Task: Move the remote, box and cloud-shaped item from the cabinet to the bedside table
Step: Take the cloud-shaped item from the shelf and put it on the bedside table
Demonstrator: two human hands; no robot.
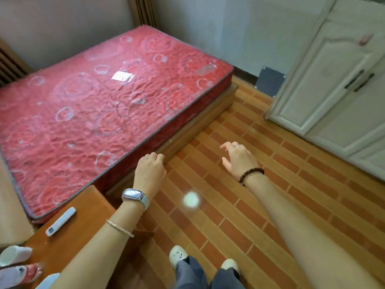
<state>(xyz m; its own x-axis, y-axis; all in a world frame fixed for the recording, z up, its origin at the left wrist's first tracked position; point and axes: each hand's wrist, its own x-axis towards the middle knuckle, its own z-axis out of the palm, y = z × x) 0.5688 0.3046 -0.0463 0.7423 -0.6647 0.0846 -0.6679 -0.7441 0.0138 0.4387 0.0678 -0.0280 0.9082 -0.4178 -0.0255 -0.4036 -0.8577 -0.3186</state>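
brick-patterned flooring (229, 215) runs between a red mattress (93, 111) and a white cabinet (333, 90) whose doors appear closed. the wooden bedside table (87, 205) stands at the lower left. the remote (60, 221) lies flat and diagonal on the tabletop, close to the edge beside the mattress, so we judge this item delivered. blurred white and red objects (16, 265) sit at the tabletop's near corner; we cannot tell whether they are the box or the cloud-shaped item. the left hand (150, 170) hangs over the floor with fingers loosely curled and holds nothing. the right hand (239, 159) is extended toward the cabinet side with fingers spread and relaxed, also holding nothing. we judge the remote to be light, rigid and smooth; take it across its long sides near the middle. a box should be stiff: grip it on two opposite faces. a cloud-shaped item may be soft or irregular, so support it from beneath.
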